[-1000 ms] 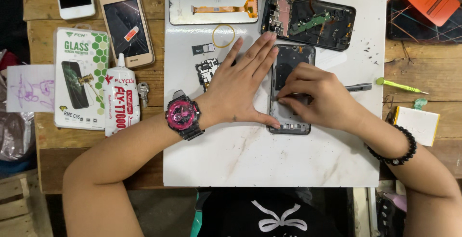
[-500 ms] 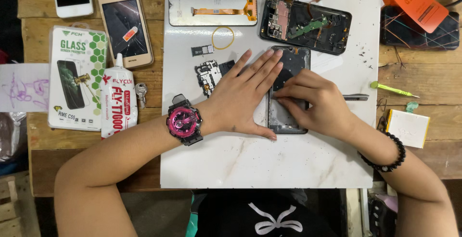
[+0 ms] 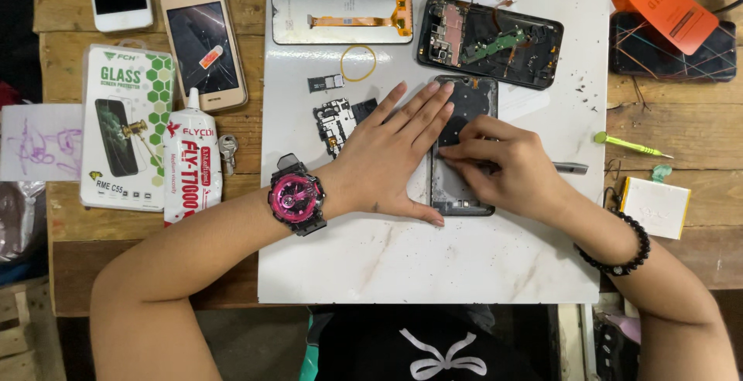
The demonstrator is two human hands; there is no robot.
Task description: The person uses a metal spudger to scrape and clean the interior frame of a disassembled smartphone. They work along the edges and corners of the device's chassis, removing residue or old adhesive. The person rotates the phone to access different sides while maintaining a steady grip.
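An opened phone frame is laid upright in the middle of a white marble board, which rests on a wooden table. The left hand is placed flat and open on the board, with its fingers spread; the fingertips are pressed on the left edge and upper part of the frame, so nothing is grasped by it. A pink and black watch is worn on this wrist. The right hand is bent over the right side of the frame, and a thin metal tool is pinched in its curled fingers, the handle being seen to stick out to the right. A black bead bracelet is worn on the right wrist. Just left of the left hand, a small circuit board is lying, and above it a small card tray and a yellow rubber band are seen. At the top of the board, a loose screen panel and a second opened phone are placed side by side. On the table to the left, a glue tube, a screen protector pack and a cracked phone are kept, well apart from the hands. A green screwdriver is lying to the right of the board.
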